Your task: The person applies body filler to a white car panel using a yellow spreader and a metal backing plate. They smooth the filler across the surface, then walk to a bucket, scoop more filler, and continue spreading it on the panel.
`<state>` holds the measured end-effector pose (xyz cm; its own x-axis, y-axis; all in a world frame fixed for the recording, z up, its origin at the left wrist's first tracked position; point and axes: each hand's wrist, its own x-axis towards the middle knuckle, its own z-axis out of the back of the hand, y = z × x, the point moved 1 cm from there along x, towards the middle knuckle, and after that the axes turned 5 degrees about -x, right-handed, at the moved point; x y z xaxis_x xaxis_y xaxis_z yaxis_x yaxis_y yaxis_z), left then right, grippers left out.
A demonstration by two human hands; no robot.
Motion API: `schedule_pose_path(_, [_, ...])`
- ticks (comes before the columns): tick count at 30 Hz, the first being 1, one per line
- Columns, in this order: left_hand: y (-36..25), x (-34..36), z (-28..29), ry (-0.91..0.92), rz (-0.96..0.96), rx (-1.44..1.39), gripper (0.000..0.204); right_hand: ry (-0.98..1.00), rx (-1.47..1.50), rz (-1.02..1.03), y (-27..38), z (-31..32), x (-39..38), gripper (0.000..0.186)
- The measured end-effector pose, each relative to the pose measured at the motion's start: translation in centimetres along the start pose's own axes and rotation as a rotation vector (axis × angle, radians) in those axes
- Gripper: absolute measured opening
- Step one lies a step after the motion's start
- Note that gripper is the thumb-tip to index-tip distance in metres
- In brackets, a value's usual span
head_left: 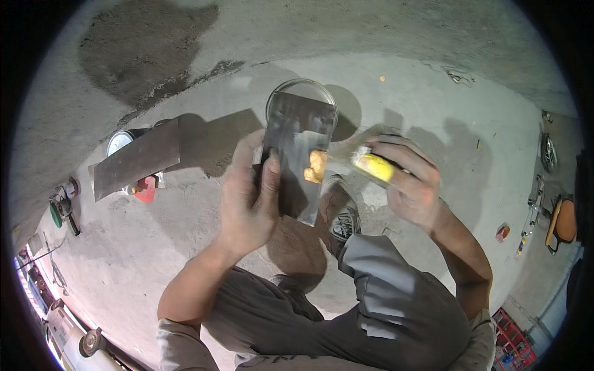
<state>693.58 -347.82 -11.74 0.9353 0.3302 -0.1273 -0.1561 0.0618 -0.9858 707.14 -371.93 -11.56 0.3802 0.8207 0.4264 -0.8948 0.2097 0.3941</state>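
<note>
My left hand (pixel 247 195) grips a flat dark metal plate (pixel 296 154), held upright in front of me with my thumb across its face. My right hand (pixel 413 179) holds a putty knife with a yellow handle (pixel 373 166). Its blade (pixel 343 153) reaches left onto the plate, where a lump of yellowish putty (pixel 315 166) sits at the blade's tip. A round tin (pixel 301 96) stands on the concrete floor just behind the plate.
A second wide metal scraper (pixel 137 159) lies across an open can (pixel 120 141) on the floor at left, beside a red lid (pixel 146 188). My grey shoe (pixel 342 213) and knee are below the hands. Small tools lie at far left, a stool (pixel 562 224) at right.
</note>
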Motion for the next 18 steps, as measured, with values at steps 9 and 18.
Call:
schedule_pose_path(9, [-0.2,0.6,-0.4,0.002,-0.290,0.210,0.029,0.108,0.023,-0.008,1.7,-0.6,1.2,0.030])
schedule_pose_path(18, [0.0,0.5,-0.1,-0.032,-0.042,0.146,0.033,0.172,0.099,0.123,2.5,-0.7,1.8,0.030])
